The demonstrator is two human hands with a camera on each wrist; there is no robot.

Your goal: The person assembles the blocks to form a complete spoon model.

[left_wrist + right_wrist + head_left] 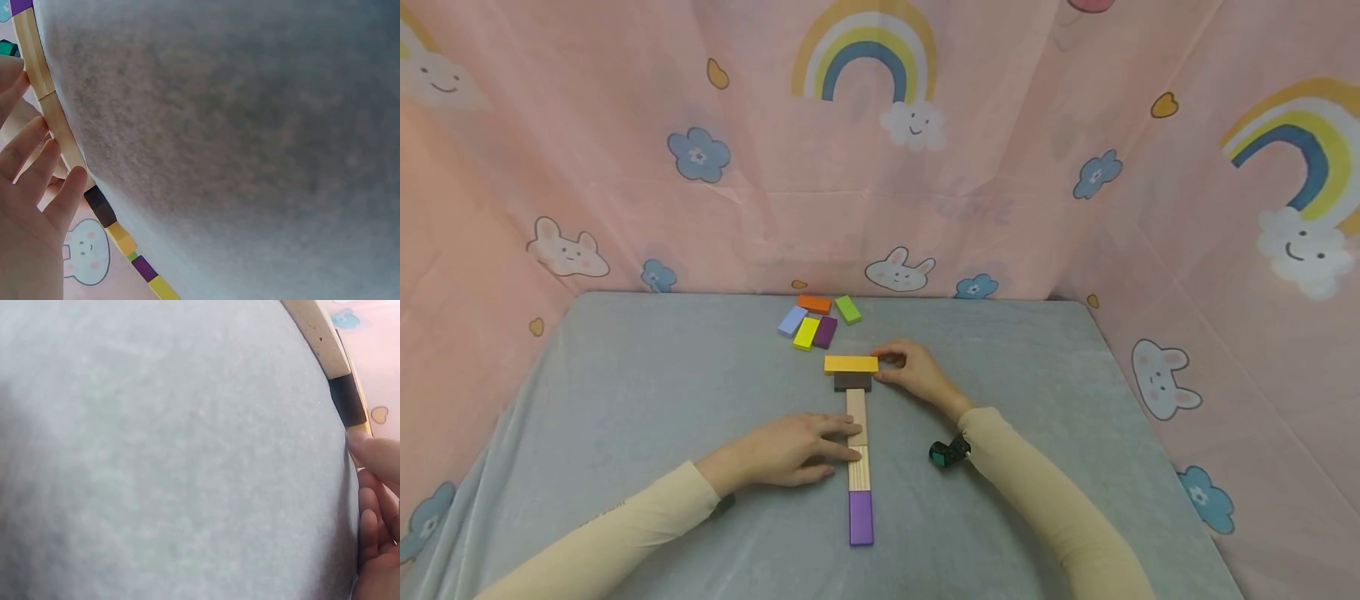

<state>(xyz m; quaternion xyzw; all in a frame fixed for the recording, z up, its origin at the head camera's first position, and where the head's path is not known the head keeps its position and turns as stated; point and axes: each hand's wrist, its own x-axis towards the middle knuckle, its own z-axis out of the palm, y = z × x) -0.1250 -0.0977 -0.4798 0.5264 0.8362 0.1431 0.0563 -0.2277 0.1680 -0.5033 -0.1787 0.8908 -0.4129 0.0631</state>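
Note:
A column of blocks runs along the grey cloth in the head view: a purple block [861,521] nearest, then two plain wooden blocks [857,407], then a black block [852,382] lying crosswise. Beyond the black one lies a longer yellow-orange block [842,364], also crosswise. My right hand [921,377] pinches its right end between thumb and fingers; in the right wrist view the thumb [375,456] is up against it. My left hand [782,450] has its fingers spread, with fingertips [76,178] resting on the wooden blocks.
Behind the column lie loose blocks: orange [814,304], light blue [792,322], bright yellow [807,334], dark purple [825,332] and green [848,309]. A small black camera [949,451] sits at the right wrist. A pink patterned curtain [760,225] stands behind the table.

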